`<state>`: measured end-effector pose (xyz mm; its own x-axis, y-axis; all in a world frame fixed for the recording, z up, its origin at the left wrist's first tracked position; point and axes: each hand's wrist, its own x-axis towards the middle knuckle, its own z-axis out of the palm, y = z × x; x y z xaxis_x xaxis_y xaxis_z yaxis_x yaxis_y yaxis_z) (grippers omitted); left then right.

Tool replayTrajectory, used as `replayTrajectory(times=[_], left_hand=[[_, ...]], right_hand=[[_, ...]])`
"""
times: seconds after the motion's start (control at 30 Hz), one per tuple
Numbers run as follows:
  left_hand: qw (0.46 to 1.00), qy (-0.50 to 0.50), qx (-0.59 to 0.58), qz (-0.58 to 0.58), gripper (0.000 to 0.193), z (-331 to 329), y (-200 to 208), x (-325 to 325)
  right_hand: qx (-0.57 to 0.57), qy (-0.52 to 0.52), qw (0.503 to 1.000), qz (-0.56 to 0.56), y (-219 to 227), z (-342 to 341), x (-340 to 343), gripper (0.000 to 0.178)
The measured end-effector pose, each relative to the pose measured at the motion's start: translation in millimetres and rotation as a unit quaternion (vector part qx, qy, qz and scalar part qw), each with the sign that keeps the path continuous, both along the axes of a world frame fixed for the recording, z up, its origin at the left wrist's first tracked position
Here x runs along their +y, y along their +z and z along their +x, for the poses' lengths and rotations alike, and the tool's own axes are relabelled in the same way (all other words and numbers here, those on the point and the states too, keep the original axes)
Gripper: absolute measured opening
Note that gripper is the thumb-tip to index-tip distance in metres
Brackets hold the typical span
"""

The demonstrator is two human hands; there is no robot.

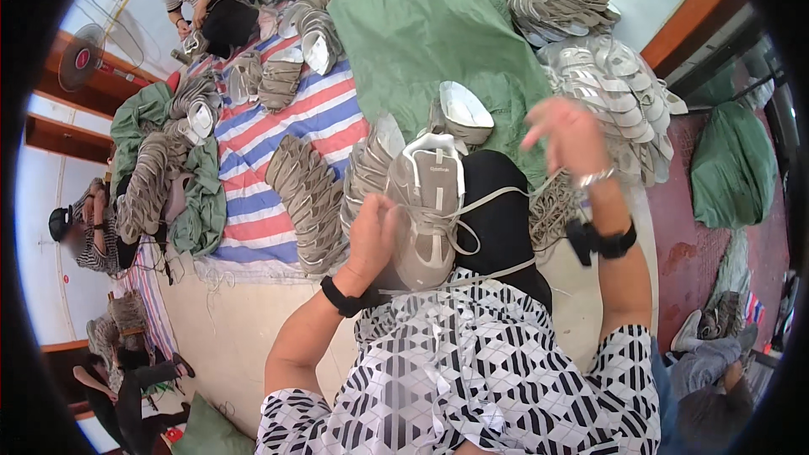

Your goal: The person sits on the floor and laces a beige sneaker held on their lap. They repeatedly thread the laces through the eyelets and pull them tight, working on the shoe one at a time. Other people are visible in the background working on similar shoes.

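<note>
A taupe and beige sneaker upper [431,175] rests toe toward me over my lap, its pale lace [493,195] partly threaded and trailing right in a loose loop. At its left side my left hand [373,234] is closed, fingertips pinching a strand of the lace. My right hand [575,139] is raised to the right of the upper, blurred, with fingers apart and no object visible in them. Below that hand hangs a bundle of beige laces [552,209]. Black cloth [497,202] covers my knee beside the upper.
Stacked shoe uppers [308,202] lie on a striped sheet [253,194] to the left. A green cloth heap [430,25] stands ahead; more uppers [607,93] lie at right. Co-workers [211,0] sit along the left, near a fan [82,57]. A green sack [735,164] stands far right.
</note>
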<state>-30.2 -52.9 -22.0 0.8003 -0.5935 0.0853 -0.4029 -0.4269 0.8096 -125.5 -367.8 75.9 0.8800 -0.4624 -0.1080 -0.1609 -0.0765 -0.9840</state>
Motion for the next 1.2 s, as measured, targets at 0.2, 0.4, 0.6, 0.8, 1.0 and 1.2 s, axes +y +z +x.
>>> replayTrajectory(times=[0.2, 0.4, 0.6, 0.8, 1.0, 1.2], left_hand=[[0.901, 0.042, 0.39, -0.184, 0.012, 13.5, -11.2, -12.0], [0.841, 0.081, 0.467, -0.259, 0.018, 16.9, -8.2, -12.7], [0.816, 0.113, 0.463, -0.328, 0.019, 35.6, 3.9, -16.2], [0.809, 0.155, 0.443, -0.355, 0.02, 61.9, -1.1, -3.1], [0.803, 0.182, 0.408, -0.394, 0.016, 83.4, 9.4, 17.2], [0.874, 0.182, 0.296, -0.34, 0.01, 79.1, 36.3, 24.3]], right_hand=[[-0.008, 0.249, 0.949, -0.195, -101.5, -41.1, 118.5, 0.016], [0.103, 0.263, 0.896, -0.343, -103.1, -50.9, 122.5, 0.017], [0.096, 0.198, 0.959, -0.179, -96.7, -49.8, 106.5, 0.02], [0.107, 0.157, 0.973, 0.132, -99.5, -41.4, 94.1, 0.013], [0.029, 0.097, 0.995, 0.003, -100.6, -27.3, 107.5, 0.012], [-0.153, -0.021, 0.915, -0.373, -106.5, -14.7, 121.6, 0.015]])
